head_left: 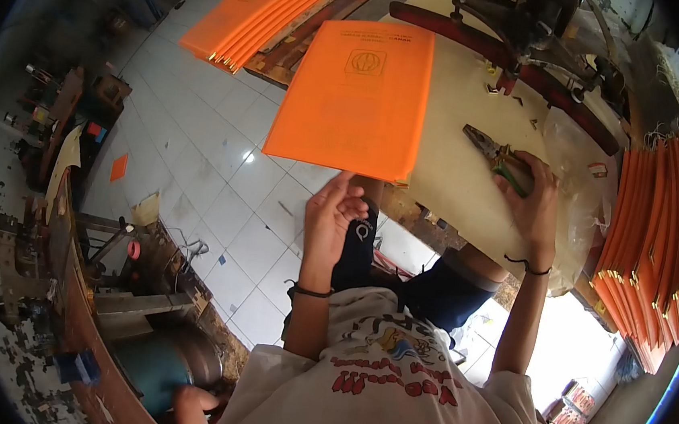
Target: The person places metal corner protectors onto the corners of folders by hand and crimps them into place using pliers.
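An orange folder (358,92) with a printed emblem lies at the table's front edge, its lower part jutting out past it. Just below its near edge is my left hand (332,207), one fingertip reaching the edge and the other fingers loosely bent and apart. Whether that fingertip goes under the folder is hard to see. On the right, my right hand (536,193) is closed around the green handle of a pair of pliers (486,146). The pliers rest over the pale table sheet (454,198), jaws pointing away to the left.
A dark machine with a curved red bar (560,94) stands at the back. Several small metal corners (493,89) lie near it. Stacked orange folders (252,10) are at the back left, and more folders (649,231) at the right. Another person's hand (193,403) shows lower left.
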### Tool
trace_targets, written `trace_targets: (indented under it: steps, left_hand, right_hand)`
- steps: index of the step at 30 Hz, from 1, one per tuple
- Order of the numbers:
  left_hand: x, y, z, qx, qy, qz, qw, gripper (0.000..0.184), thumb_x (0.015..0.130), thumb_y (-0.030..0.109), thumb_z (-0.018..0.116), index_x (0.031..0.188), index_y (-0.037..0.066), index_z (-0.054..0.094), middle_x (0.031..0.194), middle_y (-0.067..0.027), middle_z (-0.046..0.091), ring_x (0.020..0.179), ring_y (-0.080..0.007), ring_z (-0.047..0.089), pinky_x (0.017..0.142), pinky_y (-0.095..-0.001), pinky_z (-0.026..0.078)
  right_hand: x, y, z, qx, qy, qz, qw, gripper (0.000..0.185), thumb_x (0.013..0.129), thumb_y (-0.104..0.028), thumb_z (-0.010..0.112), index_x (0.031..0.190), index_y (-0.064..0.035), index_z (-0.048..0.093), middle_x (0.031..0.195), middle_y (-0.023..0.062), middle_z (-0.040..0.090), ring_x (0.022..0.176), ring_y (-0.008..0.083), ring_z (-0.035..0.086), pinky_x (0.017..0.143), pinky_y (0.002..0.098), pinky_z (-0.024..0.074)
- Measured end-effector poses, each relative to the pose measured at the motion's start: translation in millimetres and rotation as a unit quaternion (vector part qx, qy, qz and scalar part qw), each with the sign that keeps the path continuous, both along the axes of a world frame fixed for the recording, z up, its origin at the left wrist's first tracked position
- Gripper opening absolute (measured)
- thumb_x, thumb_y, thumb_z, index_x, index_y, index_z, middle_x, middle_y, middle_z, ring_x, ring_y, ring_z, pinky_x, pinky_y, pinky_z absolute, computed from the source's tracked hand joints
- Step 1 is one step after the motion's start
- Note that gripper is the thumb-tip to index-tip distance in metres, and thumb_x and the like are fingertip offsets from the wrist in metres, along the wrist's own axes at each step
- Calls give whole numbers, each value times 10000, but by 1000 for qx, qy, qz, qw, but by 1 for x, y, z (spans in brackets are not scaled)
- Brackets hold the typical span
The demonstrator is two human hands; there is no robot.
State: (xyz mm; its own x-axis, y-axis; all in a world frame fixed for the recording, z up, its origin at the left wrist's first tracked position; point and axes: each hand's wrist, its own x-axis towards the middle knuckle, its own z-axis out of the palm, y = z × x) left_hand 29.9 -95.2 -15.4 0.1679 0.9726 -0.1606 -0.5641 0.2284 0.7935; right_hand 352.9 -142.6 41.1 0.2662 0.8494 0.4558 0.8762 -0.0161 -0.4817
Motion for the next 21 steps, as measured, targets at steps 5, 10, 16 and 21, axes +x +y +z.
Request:
trace_targets:
  steps: [5,10,16,21]
  left_hand:
    - [-18,7,1,-5,-48,59,997,369,1002,161,527,1319,-25,554,945,-68,684,773,-157,659,693,-280,547]
    - [-33,2,3,-8,-107,65,992,404,1006,173,525,1367,-6,509,899,9,656,770,-110,599,718,-241,497]
    - [-49,-16,15,48,28,153,987,303,974,157,583,1253,38,583,862,0,655,762,-123,608,729,-276,501]
    - [-13,-4,35,414,449,96,786,345,856,205,749,1155,58,661,1054,-73,677,902,-234,638,830,-382,519]
  right_hand:
    - [0,0,3,17,3,8,1000,466,741,-238,826,1131,-51,655,1094,133,680,1072,314,599,992,410,396]
    - [0,-3,3,19,2,4,1000,459,743,-237,824,1127,-52,654,1098,133,680,1060,313,605,982,406,400]
    - [2,-1,4,18,14,23,999,460,753,-234,814,1135,-42,644,1087,135,684,1049,325,611,970,414,408]
    - [1,-3,4,20,9,28,999,459,760,-216,805,1146,-32,636,1071,144,695,1055,331,610,948,420,430]
